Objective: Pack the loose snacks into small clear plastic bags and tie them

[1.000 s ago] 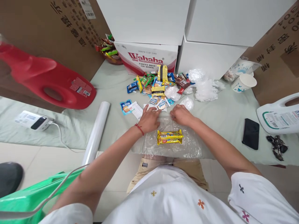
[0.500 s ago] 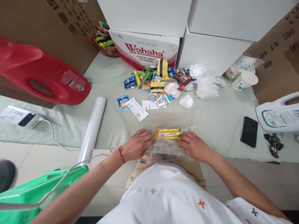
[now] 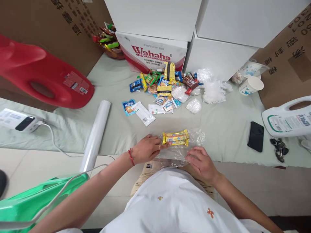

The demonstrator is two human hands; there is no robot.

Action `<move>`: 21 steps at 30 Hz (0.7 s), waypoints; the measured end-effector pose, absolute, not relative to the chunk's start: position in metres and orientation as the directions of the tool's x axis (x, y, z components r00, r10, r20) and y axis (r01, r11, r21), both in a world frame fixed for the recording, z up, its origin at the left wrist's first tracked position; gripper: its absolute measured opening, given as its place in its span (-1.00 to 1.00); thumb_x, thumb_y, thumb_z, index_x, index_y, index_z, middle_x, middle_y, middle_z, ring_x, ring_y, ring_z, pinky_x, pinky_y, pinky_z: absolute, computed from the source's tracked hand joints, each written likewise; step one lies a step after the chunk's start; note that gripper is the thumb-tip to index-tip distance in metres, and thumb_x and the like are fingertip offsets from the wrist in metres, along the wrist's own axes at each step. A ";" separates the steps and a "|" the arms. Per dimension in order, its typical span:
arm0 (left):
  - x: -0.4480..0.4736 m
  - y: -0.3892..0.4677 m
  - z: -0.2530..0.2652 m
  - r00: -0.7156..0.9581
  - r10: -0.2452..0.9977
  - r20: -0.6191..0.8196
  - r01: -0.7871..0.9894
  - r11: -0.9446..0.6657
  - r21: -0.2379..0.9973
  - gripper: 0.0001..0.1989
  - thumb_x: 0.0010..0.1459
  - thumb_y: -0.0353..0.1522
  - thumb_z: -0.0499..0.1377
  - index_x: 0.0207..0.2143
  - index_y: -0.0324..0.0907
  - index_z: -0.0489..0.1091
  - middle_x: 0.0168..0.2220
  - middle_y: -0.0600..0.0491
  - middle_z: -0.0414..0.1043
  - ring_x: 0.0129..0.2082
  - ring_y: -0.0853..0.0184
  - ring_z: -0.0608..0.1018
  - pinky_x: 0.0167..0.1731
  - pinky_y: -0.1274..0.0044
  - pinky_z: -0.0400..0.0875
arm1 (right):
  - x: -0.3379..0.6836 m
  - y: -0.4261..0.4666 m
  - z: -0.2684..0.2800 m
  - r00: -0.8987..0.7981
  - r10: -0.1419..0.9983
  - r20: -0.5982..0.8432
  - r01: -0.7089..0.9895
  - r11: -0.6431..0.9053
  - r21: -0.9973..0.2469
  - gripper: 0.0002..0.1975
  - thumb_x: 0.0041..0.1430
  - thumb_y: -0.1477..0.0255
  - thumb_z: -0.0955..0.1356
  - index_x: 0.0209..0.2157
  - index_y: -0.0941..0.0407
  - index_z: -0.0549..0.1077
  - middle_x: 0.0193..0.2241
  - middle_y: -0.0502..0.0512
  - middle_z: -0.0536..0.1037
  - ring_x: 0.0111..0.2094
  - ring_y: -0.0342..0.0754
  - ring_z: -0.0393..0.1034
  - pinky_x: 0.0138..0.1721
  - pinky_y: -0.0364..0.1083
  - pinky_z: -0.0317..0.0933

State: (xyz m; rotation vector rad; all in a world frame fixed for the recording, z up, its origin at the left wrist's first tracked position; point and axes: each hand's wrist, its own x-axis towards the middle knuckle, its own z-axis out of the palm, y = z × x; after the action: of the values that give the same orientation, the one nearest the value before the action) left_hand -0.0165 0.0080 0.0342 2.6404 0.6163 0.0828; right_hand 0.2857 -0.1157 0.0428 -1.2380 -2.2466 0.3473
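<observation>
Several yellow-wrapped snack sticks (image 3: 175, 137) lie side by side on a sheet of clear plastic film (image 3: 173, 152), at the near edge of the cloth-covered table. My left hand (image 3: 147, 149) is at their left, palm down, its index finger stretched out to the lower left corner of the sticks and over the film. At the lower right, my right hand (image 3: 200, 161) has its fingers curled on the film's near edge, gripping it. The film's right part spreads loose and crinkled beyond the sticks.
Beyond lies a pile of small snack packets (image 3: 165, 84) with crumpled clear wraps (image 3: 213, 90). A film roll (image 3: 96, 132) and red jug (image 3: 48, 74) stand left; a phone (image 3: 256, 136), keys (image 3: 279, 149), white bottle (image 3: 289, 118) and paper cup (image 3: 251, 85) are right. Boxes (image 3: 153, 53) line the back.
My right hand has moved down towards me, drawing the film's near edge. My left index finger has reached in to the sticks, which now lie slightly tilted and more spread.
</observation>
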 end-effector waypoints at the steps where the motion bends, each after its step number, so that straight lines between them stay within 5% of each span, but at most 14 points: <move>1: -0.017 0.008 0.034 0.899 0.435 -0.048 0.412 -0.805 0.427 -0.51 0.35 -0.42 -0.02 0.27 0.06 0.32 -0.26 0.00 0.46 -0.23 0.21 0.45 -0.22 0.37 0.20 | 0.287 -0.109 0.051 -0.423 0.849 0.317 0.672 0.529 -0.519 -0.74 0.33 0.60 0.29 -0.05 0.05 0.51 -0.13 0.14 0.54 -0.12 0.01 0.38 -0.12 -0.01 0.37; 6: -0.009 0.010 0.037 0.904 0.421 -0.076 0.407 -0.789 0.460 -0.55 0.33 -0.42 -0.03 0.18 0.04 0.40 -0.27 0.02 0.49 -0.22 0.21 0.47 -0.21 0.39 0.22 | 0.282 -0.053 0.068 -0.332 0.928 0.171 0.703 0.364 -0.610 -0.73 0.43 0.46 0.22 -0.02 0.05 0.52 -0.13 0.14 0.50 -0.22 -0.08 0.45 -0.24 -0.12 0.33; 10: -0.011 0.014 0.042 0.901 0.423 -0.098 0.405 -0.736 0.542 -0.60 0.28 -0.41 0.00 0.09 -0.07 0.46 -0.25 0.00 0.50 -0.23 0.21 0.49 -0.21 0.39 0.27 | 0.259 -0.002 0.054 -0.216 0.975 -0.048 0.871 0.170 -0.460 -0.71 0.41 0.41 0.22 -0.04 0.06 0.56 -0.11 0.14 0.53 -0.19 -0.04 0.47 -0.24 -0.12 0.27; 14: -0.035 0.004 0.040 0.829 0.560 0.017 0.352 -0.544 0.762 -0.47 0.23 -0.43 -0.04 0.24 -0.09 0.32 -0.31 0.04 0.40 -0.31 0.28 0.47 -0.23 0.46 0.36 | 0.244 0.016 0.046 -0.151 0.970 -0.191 0.951 0.090 -0.297 -0.69 0.42 0.38 0.20 -0.04 0.04 0.56 -0.17 0.10 0.57 -0.22 -0.01 0.45 -0.30 -0.11 0.16; 17: -0.043 -0.019 0.031 0.668 0.707 0.234 0.317 -0.555 0.769 -0.36 0.18 -0.37 0.06 0.33 -0.12 0.14 -0.04 -0.09 0.39 -0.02 0.13 0.47 -0.02 0.29 0.41 | 0.242 0.013 0.047 -0.150 0.969 -0.197 0.952 0.087 -0.295 -0.69 0.42 0.39 0.20 -0.06 0.04 0.57 -0.17 0.08 0.57 -0.25 -0.03 0.44 -0.33 -0.10 0.11; 19: -0.036 -0.038 0.023 0.610 0.722 0.327 0.375 -0.626 0.684 -0.30 0.14 -0.31 0.17 0.33 -0.11 0.12 0.22 -0.21 0.25 0.26 -0.05 0.29 0.19 0.07 0.26 | 0.242 0.009 0.047 -0.145 0.969 -0.201 0.950 0.079 -0.302 -0.69 0.41 0.40 0.20 -0.08 0.05 0.57 -0.16 0.09 0.56 -0.27 -0.03 0.43 -0.35 -0.10 0.09; 21: -0.023 -0.050 0.016 0.580 0.725 0.371 0.449 -0.665 0.597 -0.40 0.16 -0.27 0.25 0.25 -0.06 0.24 0.26 -0.20 0.28 0.35 -0.08 0.22 0.28 -0.03 0.08 | 0.243 0.006 0.047 -0.135 0.971 -0.199 0.949 0.068 -0.309 -0.69 0.41 0.41 0.20 -0.09 0.06 0.57 -0.17 0.10 0.56 -0.28 -0.03 0.43 -0.35 -0.10 0.09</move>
State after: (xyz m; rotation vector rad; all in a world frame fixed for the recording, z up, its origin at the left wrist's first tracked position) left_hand -0.0225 -0.0505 0.0160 2.3697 0.9417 0.8430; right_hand 0.2430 0.0065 0.0467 -2.0257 -2.2513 0.5696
